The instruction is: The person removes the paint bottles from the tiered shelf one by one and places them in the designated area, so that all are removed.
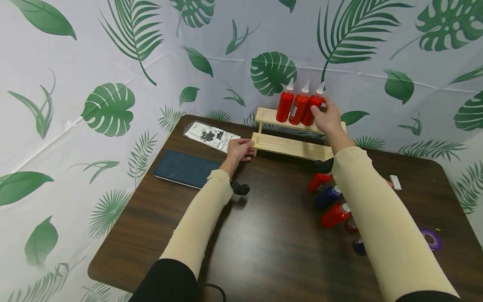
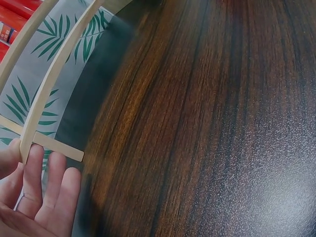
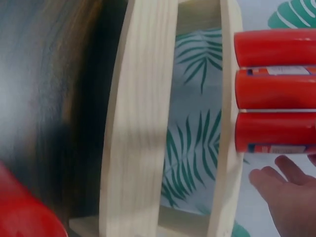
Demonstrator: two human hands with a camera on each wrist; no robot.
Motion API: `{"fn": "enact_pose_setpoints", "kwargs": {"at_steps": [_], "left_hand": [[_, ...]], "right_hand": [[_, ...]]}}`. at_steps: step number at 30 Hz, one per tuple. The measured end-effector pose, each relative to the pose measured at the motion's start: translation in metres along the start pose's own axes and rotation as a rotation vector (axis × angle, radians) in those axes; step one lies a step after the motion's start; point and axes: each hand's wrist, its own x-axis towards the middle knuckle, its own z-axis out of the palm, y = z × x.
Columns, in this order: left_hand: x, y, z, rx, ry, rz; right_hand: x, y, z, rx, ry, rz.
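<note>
A two-tier wooden rack (image 1: 286, 145) stands at the back of the table. My left hand (image 1: 240, 150) pinches the left end of its lower shelf, thumb above and fingers below, as the left wrist view shows close up. On the upper shelf, three red squeeze bottles with white pointed caps stand upright side by side. My right hand (image 1: 327, 119) holds the rightmost red bottle (image 1: 311, 110) near its top, thumb on the front. In the right wrist view this bottle (image 3: 271, 132) stands beside the middle one (image 3: 276, 90), its base at the shelf edge.
Below my right forearm stand more bottles, a red one (image 1: 333, 216) and a blue one (image 1: 327, 197) among them. A purple tape roll (image 1: 435, 240) and a small white item (image 1: 395, 182) lie at the right. A dark notebook (image 1: 186, 168) and a printed packet (image 1: 211, 135) lie at the left.
</note>
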Motion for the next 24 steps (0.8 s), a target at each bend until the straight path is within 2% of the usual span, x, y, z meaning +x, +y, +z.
{"fn": "enact_pose_setpoints", "kwargs": {"at_steps": [7,14,19,24], "left_hand": [[0.0,0.0,0.0,-0.002,-0.01,0.006],[0.002,0.002,0.002,-0.001,-0.004,-0.007],[0.003,0.001,0.003,-0.001,0.007,-0.016],[0.001,0.001,0.002,0.0,0.006,-0.015]], "right_hand": [[0.001,0.001,0.01,0.059,0.083,0.044],[-0.004,0.004,0.004,0.093,0.093,0.026],[-0.024,-0.003,-0.01,0.099,0.071,-0.021],[-0.061,-0.016,-0.026,0.151,0.02,-0.058]]}}
